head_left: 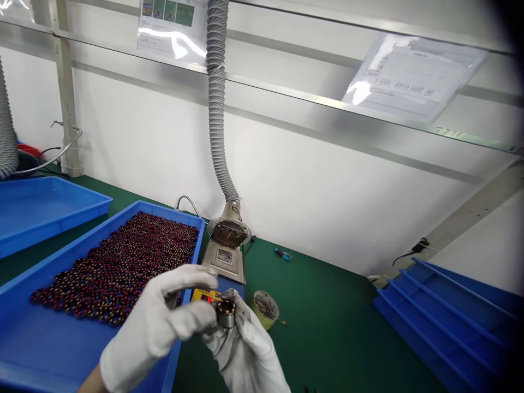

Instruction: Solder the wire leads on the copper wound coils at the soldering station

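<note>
Head view: both hands in white gloves, low centre, above green surface (327,316). Right hand (245,349) has fingers closed around small round wound part (226,313), held up w/ open end facing camera. Left hand (164,322) touches same part from the left, thumb & forefinger pinched at its rim. Just left: blue tray (24,338) w/ many dark ring parts (123,262). Behind hands: fume extractor (227,240) on grey hose (216,109), small tin (265,308) beside. 2nd blue tray (41,207) far left.
</note>
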`<state>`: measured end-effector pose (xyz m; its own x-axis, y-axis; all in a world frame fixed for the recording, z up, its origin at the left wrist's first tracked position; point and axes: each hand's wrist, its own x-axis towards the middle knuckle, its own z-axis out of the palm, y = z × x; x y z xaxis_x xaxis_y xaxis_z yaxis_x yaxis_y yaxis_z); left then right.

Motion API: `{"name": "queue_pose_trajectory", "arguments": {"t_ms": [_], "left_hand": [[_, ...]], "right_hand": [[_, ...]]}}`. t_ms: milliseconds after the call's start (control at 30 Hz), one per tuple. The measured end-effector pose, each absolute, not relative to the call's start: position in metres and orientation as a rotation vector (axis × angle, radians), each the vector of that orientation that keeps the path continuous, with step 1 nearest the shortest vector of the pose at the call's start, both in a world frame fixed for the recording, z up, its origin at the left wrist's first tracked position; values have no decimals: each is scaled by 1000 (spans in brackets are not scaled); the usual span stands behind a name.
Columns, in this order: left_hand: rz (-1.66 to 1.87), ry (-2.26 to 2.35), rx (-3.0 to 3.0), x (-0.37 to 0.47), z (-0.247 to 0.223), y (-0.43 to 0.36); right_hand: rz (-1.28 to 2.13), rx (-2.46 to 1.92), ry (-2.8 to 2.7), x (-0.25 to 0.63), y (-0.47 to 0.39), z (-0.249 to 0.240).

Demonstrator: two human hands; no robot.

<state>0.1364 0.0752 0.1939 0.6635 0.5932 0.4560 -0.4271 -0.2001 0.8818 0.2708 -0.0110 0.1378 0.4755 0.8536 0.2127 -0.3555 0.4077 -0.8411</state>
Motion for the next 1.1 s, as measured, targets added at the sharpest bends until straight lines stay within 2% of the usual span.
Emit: {"name": "queue_pose_trajectory", "arguments": {"t_ms": [100,267,367,533,833,1000,1100], "left_hand": [[713,93,1516,140,196,70],[870,37,1211,143,194,65],[989,147,1246,138,196,69],[750,147,1567,138,199,69],[992,56,1160,139,191,67],[709,130,1447,136,197,68],[856,-13,1472,138,196,63]], "right_hand": [[876,-868,-743,274,-9,145],[841,-851,-719,265,-18,143],[806,-836,-703,266,-20,137],[833,-847,-717,276,-11,131],[881,-861,-689,281,-12,126],[801,-841,-672,280,-14,122],[719,-862,-626,276,-13,127]]}}
